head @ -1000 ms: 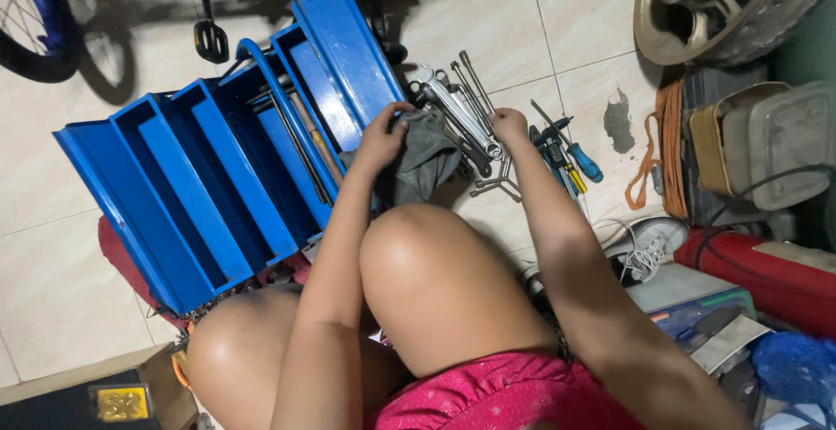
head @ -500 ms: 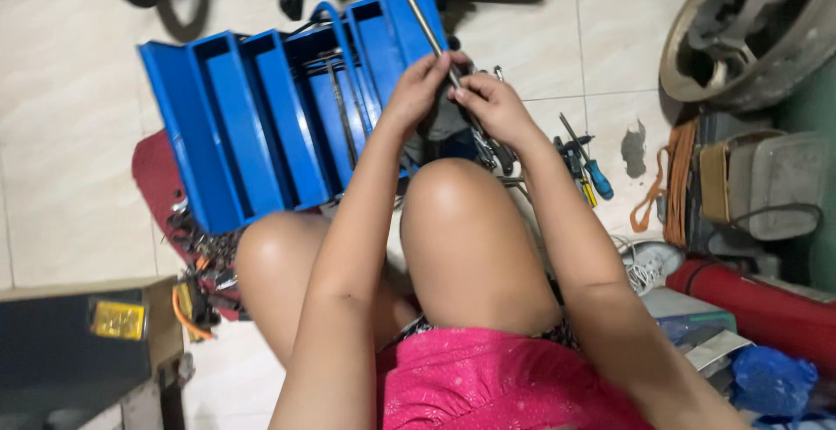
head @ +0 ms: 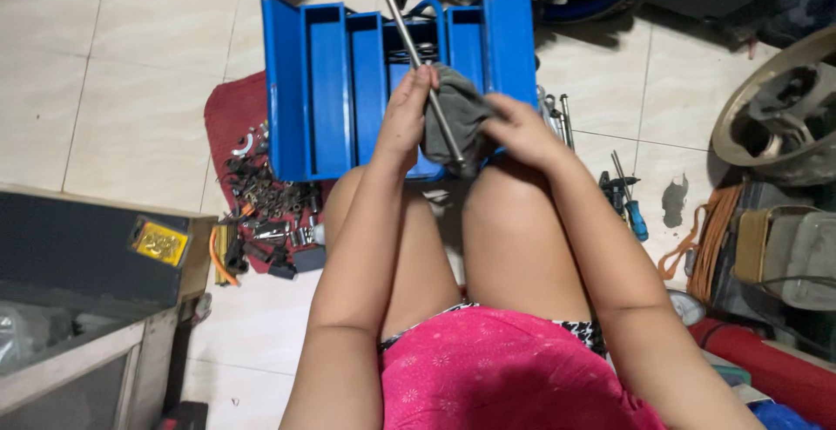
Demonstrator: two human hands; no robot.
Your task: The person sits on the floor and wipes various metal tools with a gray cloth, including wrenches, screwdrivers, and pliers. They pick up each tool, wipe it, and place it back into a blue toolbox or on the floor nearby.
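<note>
Both hands [head: 409, 116] pinch a slim steel rod [head: 420, 68] in soft grey cloth [head: 457, 112].

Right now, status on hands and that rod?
Left hand grips metal rod. Right hand holds grey rag around it. Open blue toolbox behind.

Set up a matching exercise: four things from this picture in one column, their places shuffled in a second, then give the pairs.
Things:
1. metal rod
2. toolbox
3. small parts
4. screwdrivers

Places:
A. on the red mat
B. open on the floor beyond the knees
C. on the tiles by the right arm
D. in both hands with the grey rag

Pairs: 1-D, 2-B, 3-A, 4-C
</note>
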